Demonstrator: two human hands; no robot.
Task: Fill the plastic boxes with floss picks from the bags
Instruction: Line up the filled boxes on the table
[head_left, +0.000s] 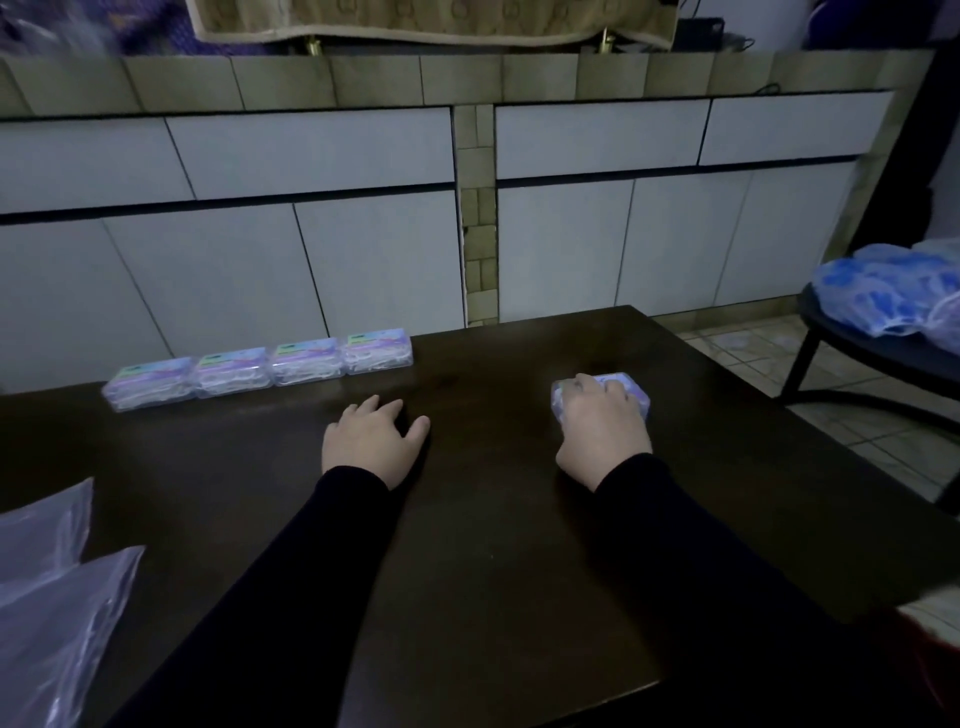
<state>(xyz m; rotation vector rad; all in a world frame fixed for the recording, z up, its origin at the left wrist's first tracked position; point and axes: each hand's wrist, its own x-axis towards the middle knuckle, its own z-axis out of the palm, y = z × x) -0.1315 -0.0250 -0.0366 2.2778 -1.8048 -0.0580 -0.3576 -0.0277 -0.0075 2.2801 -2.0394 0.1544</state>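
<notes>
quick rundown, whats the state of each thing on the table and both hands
row of four plastic boxes: lids shut, picks inside, side by side on the table
fifth box: on table, gripped from above
right hand: curled over fifth box
left hand: holds nothing, resting on table
clear bags: flat, look empty

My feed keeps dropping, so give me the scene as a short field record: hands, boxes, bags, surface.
surface: dark wooden table
left hand: left hand rests on the table, fingers relaxed, holding nothing
right hand: right hand lies over a clear plastic box with a purple label, fingers curled on it
filled boxes: row of four clear plastic boxes of white floss picks, side by side at the far left edge
bags: clear plastic bags at the near left
off table: blue-and-clear plastic bag on a black stool, far right
</notes>
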